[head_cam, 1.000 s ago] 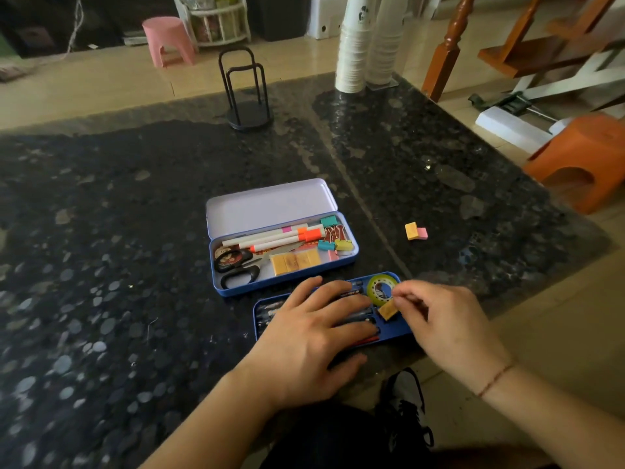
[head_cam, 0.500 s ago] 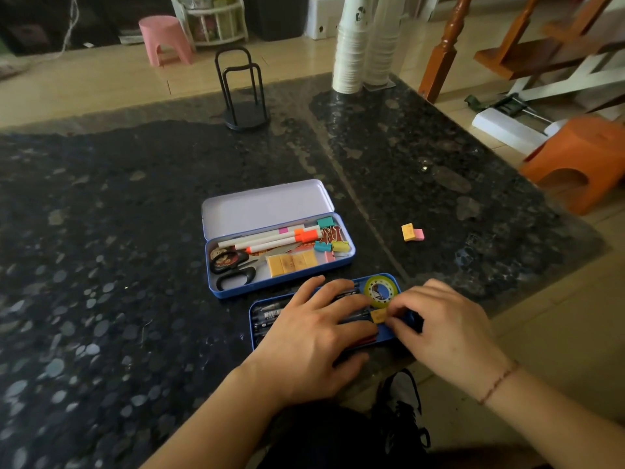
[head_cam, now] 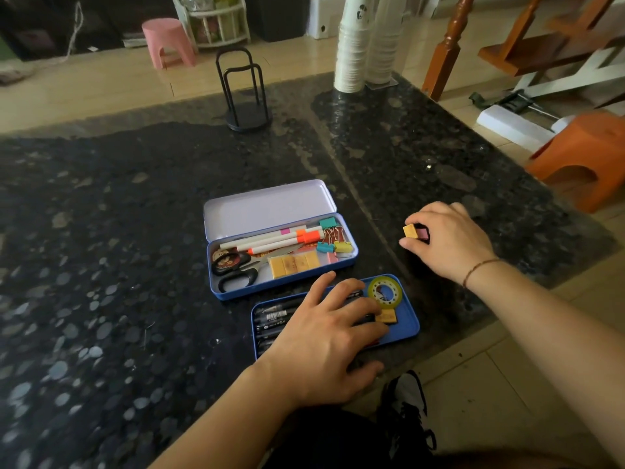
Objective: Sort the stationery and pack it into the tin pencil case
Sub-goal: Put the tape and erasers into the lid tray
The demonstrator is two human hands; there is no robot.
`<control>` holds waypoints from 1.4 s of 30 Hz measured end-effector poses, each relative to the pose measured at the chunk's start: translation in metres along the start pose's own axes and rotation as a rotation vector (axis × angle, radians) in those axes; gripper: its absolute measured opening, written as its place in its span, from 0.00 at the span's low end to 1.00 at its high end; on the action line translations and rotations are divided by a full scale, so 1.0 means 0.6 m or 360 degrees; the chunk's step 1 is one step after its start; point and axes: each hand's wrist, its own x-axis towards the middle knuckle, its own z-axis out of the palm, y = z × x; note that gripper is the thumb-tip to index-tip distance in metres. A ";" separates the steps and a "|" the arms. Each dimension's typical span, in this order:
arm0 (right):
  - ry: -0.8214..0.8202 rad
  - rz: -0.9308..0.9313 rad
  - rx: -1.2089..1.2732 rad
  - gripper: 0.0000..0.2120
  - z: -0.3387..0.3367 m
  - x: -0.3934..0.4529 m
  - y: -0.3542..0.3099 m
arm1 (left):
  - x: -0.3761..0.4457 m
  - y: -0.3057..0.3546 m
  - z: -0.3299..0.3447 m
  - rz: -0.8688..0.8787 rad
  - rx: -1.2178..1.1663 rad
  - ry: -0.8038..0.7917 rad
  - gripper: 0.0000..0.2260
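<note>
An open blue tin pencil case [head_cam: 236, 292] lies mid-table with its lid up; inside are markers, black scissors, binder clips and yellow erasers. Nearer me a blue tin tray [head_cam: 407, 324] holds dark pens, a yellow tape roll [head_cam: 385, 292] and one yellow eraser [head_cam: 386, 316]. My left hand [head_cam: 324, 336] rests flat on the pens in the tray. To the right of the case, my right hand [head_cam: 449, 242] pinches a yellow eraser [head_cam: 410, 230] and a pink eraser [head_cam: 422, 233] lying side by side on the table.
A black wire stand [head_cam: 245, 93] and tall stacks of white paper cups [head_cam: 351, 45] stand at the table's far side. The table edge runs close on the right, with an orange stool [head_cam: 581, 157] on the floor beyond it.
My right hand left the yellow eraser in the tray beside the tape roll and moved up and right to the two erasers on the table. My left hand stayed on the pens.
</note>
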 end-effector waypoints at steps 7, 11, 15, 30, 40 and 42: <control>0.0364 -0.0635 0.0031 0.05 -0.010 -0.032 0.004 | 0.006 0.002 0.001 -0.0025 0.0013 0.0002 0.20; 0.0193 -0.0697 0.0491 0.01 -0.024 -0.071 0.001 | 0.009 0.005 0.003 -0.0032 -0.0010 -0.0011 0.21; -0.0192 -0.0746 0.0581 0.02 -0.016 -0.119 0.009 | 0.012 0.009 0.003 -0.0031 -0.0004 -0.0015 0.22; -0.0384 -0.0677 0.0302 0.04 -0.011 -0.137 0.011 | 0.012 0.013 0.006 -0.0034 -0.0039 -0.0003 0.21; -0.0032 -0.0245 0.0444 0.15 -0.045 -0.056 0.007 | 0.011 0.010 0.009 -0.0004 -0.0008 0.0004 0.20; -0.0084 -0.0115 0.0285 0.22 -0.028 -0.028 0.017 | 0.007 0.012 0.010 -0.0041 -0.0057 0.0033 0.21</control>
